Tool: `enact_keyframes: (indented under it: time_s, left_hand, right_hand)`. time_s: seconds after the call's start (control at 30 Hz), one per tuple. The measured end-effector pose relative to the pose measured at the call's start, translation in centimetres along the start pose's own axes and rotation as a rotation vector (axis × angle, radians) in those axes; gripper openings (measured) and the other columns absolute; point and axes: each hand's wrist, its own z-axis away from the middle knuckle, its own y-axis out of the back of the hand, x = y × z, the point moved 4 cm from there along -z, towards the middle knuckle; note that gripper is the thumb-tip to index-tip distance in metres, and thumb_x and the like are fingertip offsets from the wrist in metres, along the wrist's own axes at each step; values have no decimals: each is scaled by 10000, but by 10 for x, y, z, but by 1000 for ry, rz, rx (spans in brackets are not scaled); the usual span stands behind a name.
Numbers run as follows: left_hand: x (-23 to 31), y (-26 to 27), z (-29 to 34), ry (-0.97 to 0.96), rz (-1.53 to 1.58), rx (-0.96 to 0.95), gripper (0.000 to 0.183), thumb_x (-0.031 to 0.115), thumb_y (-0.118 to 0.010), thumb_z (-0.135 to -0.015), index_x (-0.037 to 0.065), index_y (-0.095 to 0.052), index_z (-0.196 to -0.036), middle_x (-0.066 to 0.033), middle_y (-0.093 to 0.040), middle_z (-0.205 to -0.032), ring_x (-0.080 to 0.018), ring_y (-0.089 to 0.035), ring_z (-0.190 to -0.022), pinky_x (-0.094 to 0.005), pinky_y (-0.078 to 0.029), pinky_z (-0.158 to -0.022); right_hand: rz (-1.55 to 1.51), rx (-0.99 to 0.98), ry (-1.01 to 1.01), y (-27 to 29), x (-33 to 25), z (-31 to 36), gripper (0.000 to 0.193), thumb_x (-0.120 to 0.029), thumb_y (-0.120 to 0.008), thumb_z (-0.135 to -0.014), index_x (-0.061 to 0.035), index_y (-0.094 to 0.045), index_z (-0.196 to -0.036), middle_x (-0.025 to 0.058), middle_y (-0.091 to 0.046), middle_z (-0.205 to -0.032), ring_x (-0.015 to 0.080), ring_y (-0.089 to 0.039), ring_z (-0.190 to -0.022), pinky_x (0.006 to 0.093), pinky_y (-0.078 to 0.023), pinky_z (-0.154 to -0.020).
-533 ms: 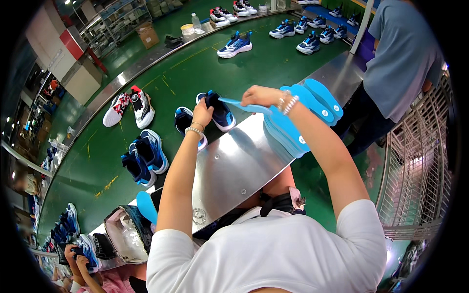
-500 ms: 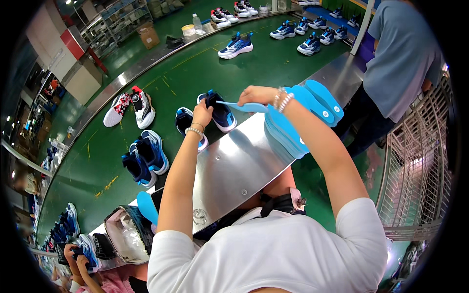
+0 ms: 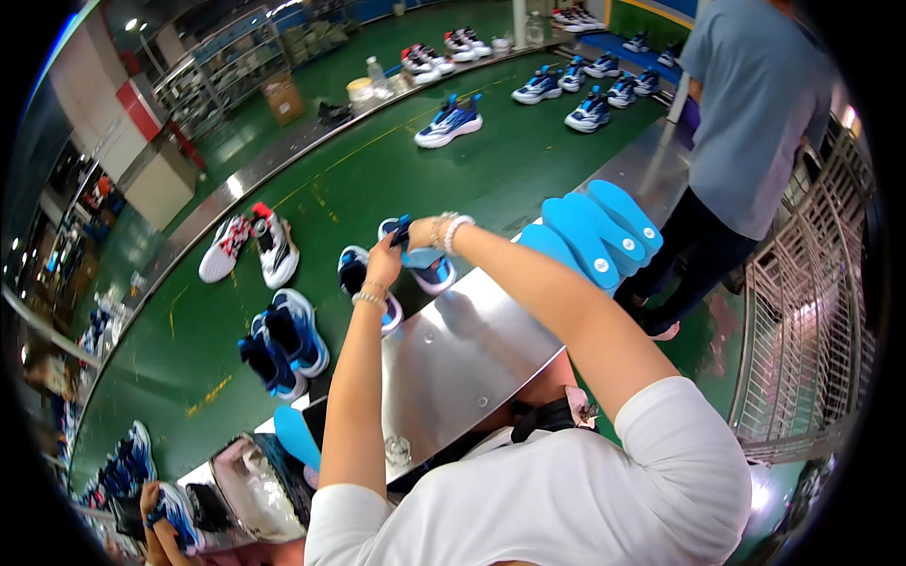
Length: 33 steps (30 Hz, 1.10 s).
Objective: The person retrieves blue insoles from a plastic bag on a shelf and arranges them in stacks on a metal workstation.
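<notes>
A dark blue sneaker (image 3: 438, 276) with a white sole stands at the metal edge of the green table. My left hand (image 3: 383, 258) is closed on its upper at the opening. Over that opening, my right hand (image 3: 424, 234) grips a light blue insole (image 3: 422, 258), whose front end seems to be inside the shoe; the fingers partly hide it. Just left stands a matching sneaker (image 3: 355, 272), behind my left wrist. Stacks of light blue insoles (image 3: 590, 236) lie on the metal ledge (image 3: 462, 344) to the right of my right forearm.
Left on the table are a blue pair (image 3: 285, 340) and a white, red and black pair (image 3: 253, 247). Farther off stand a single sneaker (image 3: 449, 123) and several more (image 3: 585, 90). A co-worker (image 3: 755, 123) stands at right beside a wire rack (image 3: 802, 321). An open box (image 3: 260, 481) sits lower left.
My right hand has moved left with the insole, from beside the shoe to over its opening. My left hand stays at the shoe. The whole view has shifted slightly.
</notes>
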Motion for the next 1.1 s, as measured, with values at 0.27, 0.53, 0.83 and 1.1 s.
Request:
enact_keyframes:
  time_s: [0.27, 0.53, 0.83, 1.1]
  left_hand:
    - [-32, -3, 4, 131, 206, -12, 222, 107, -453, -817, -2, -545, -987, -7, -492, -603, -80, -453, -519, -217, -378, -471]
    - [-10, 5, 9, 246, 289, -67, 250, 119, -451, -824, -8, -527, -1025, -27, -531, -683, -92, -499, -596, -223, -440, -522]
    - [-35, 2, 14, 182, 397, -98, 260, 43, -405, -815, -32, -520, -1035, -57, -570, -780, -97, -526, -644, -213, -444, -539]
    - [-22, -5, 12, 273, 251, -95, 303, 65, -433, -794, 18, -526, -1079, -186, -608, -804, -240, -608, -697, -321, -478, -624]
  right_hand:
    - [-647, -256, -245, 0, 19, 7, 118, -217, -599, -685, -109, -648, -695, 65, -623, -614, 148, -577, -491, 285, -431, -410]
    - [3, -104, -57, 3, -2, 1, 216, -218, -534, -715, -49, -638, -797, 97, -641, -736, 199, -616, -667, 330, -483, -564]
    - [-103, 265, -202, -37, -31, -20, 264, -162, -728, -576, -85, -656, -819, 96, -634, -867, 232, -608, -817, 320, -488, -705]
    - [-320, 257, -297, -48, -8, -42, 235, -171, -499, -764, -55, -608, -937, 116, -595, -995, 262, -584, -886, 348, -477, -738]
